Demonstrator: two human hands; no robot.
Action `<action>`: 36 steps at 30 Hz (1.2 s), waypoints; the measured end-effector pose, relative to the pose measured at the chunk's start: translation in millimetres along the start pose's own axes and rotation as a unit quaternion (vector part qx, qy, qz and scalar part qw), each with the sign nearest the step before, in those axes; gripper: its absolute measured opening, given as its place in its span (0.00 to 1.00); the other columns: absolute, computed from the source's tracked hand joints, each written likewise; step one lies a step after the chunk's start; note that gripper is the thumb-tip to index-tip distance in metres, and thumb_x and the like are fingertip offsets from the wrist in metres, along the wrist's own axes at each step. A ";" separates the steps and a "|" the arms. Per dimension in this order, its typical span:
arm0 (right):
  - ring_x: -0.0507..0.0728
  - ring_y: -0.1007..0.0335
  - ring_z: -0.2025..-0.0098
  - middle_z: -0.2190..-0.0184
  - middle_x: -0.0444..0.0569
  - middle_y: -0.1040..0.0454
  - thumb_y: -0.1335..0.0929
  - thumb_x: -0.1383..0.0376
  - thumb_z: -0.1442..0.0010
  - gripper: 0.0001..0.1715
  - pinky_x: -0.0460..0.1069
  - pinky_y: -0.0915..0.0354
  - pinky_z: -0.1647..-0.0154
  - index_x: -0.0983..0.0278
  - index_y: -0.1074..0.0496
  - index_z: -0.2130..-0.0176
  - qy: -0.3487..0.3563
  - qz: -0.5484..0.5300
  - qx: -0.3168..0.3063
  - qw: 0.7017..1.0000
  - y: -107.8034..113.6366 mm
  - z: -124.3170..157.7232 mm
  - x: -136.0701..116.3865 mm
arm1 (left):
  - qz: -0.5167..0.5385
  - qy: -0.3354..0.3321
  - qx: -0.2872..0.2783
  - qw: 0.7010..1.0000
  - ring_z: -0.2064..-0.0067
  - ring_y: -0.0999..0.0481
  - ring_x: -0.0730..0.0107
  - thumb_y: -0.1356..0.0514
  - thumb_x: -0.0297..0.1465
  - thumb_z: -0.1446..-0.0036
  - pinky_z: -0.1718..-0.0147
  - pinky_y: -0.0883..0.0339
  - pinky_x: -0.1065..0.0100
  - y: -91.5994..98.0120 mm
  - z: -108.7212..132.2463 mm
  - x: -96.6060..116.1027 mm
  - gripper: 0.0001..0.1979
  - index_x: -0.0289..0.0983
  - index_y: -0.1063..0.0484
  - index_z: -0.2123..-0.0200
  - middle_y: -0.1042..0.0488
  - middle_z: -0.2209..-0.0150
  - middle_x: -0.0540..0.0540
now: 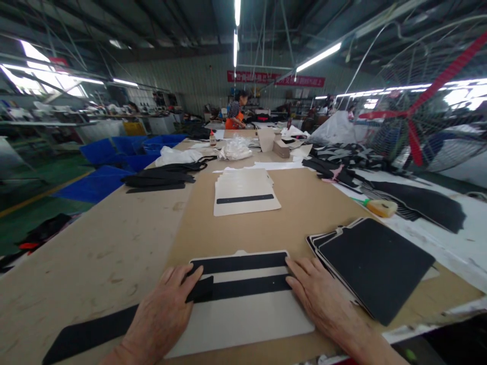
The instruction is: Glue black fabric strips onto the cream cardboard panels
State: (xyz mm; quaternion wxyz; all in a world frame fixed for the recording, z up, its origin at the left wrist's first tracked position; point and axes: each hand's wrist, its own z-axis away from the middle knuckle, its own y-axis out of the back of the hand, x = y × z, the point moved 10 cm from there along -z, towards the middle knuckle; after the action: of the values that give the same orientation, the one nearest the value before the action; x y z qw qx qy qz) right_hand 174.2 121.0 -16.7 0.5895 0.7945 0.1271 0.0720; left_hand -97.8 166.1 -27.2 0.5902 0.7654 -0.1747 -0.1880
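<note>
A light grey-white board (251, 322) lies flat on the table before me, with a small tab on its far edge. One black strip (239, 262) runs along that far edge, and a second black strip (251, 287) lies parallel, nearer me. My left hand (167, 299) is closed at the board's left side, its thumb and forefinger on the black material. From beneath this hand a long black strip (95, 327) trails to the lower left; where it joins the others is hidden. My right hand (315, 289) rests flat with fingers extended, fingertips touching the strips' right ends.
Black-faced panels (376, 263) are stacked at right. Beyond my board sits a fanned stack of pale boards (245, 190), the front one bearing a black strip. A yellow-handled tool (380, 208), black fabric pieces (160, 175), a caged fan (409, 114) and a distant person (234, 114) are in view.
</note>
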 end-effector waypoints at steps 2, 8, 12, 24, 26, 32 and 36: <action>0.62 0.32 0.53 0.53 0.57 0.25 0.39 0.61 0.30 0.22 0.60 0.35 0.48 0.66 0.29 0.42 -0.021 0.024 -0.018 0.999 -5.7 -5.6 1.5 | 0.000 -0.006 0.004 1.000 0.44 0.32 0.53 0.47 0.22 0.47 0.42 0.36 0.51 -0.5 1.4 0.0 0.29 0.36 0.32 0.40 0.31 0.45 0.39; 0.63 0.35 0.52 0.52 0.55 0.27 0.38 0.58 0.31 0.24 0.60 0.35 0.48 0.64 0.30 0.41 -0.039 0.042 -0.041 0.998 -23.1 -5.2 6.4 | 0.003 -0.004 0.010 1.000 0.44 0.32 0.52 0.46 0.23 0.48 0.43 0.35 0.51 -3.9 3.5 -2.4 0.29 0.37 0.31 0.41 0.30 0.45 0.40; 0.64 0.35 0.53 0.51 0.55 0.27 0.39 0.57 0.31 0.25 0.60 0.35 0.49 0.65 0.31 0.40 -0.035 0.051 -0.040 0.997 -25.3 -4.6 6.6 | 0.001 -0.011 0.017 1.000 0.45 0.32 0.52 0.47 0.23 0.48 0.44 0.34 0.50 -4.1 2.9 -2.2 0.29 0.37 0.31 0.41 0.31 0.45 0.39; 0.64 0.34 0.57 0.57 0.56 0.27 0.35 0.57 0.34 0.26 0.61 0.33 0.55 0.66 0.31 0.41 -0.029 0.053 0.002 0.998 -23.6 -4.5 7.6 | -0.021 -0.040 0.044 0.998 0.49 0.29 0.52 0.47 0.22 0.51 0.50 0.28 0.51 0.6 4.1 1.5 0.30 0.35 0.30 0.42 0.30 0.48 0.38; 0.64 0.34 0.57 0.57 0.56 0.27 0.35 0.57 0.34 0.26 0.61 0.33 0.54 0.67 0.31 0.41 -0.030 0.048 -0.003 0.998 -23.1 -5.8 7.4 | -0.021 -0.038 0.045 0.998 0.49 0.29 0.52 0.47 0.22 0.50 0.51 0.28 0.51 0.5 4.3 1.0 0.29 0.35 0.31 0.42 0.30 0.48 0.38; 0.65 0.34 0.56 0.57 0.57 0.28 0.36 0.56 0.33 0.27 0.62 0.32 0.52 0.69 0.30 0.41 -0.037 0.044 -0.010 0.998 -23.8 -10.1 7.5 | -0.009 -0.032 0.048 0.998 0.47 0.29 0.53 0.47 0.22 0.50 0.47 0.30 0.52 -1.5 6.0 -1.7 0.29 0.37 0.29 0.43 0.29 0.48 0.39; 0.65 0.33 0.55 0.57 0.57 0.28 0.36 0.56 0.33 0.27 0.61 0.31 0.52 0.67 0.31 0.41 -0.042 0.016 -0.020 0.999 -22.3 -12.7 13.3 | -0.002 -0.012 0.044 0.999 0.46 0.29 0.54 0.47 0.24 0.50 0.46 0.31 0.53 -2.7 5.3 -5.2 0.29 0.38 0.29 0.43 0.29 0.47 0.40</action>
State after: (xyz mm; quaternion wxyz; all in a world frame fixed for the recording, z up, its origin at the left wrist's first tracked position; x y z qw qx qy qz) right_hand 181.0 142.6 -34.8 0.6086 0.7869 0.0884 0.0503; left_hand -104.8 164.8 -30.6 0.5531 0.7887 -0.1884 -0.1910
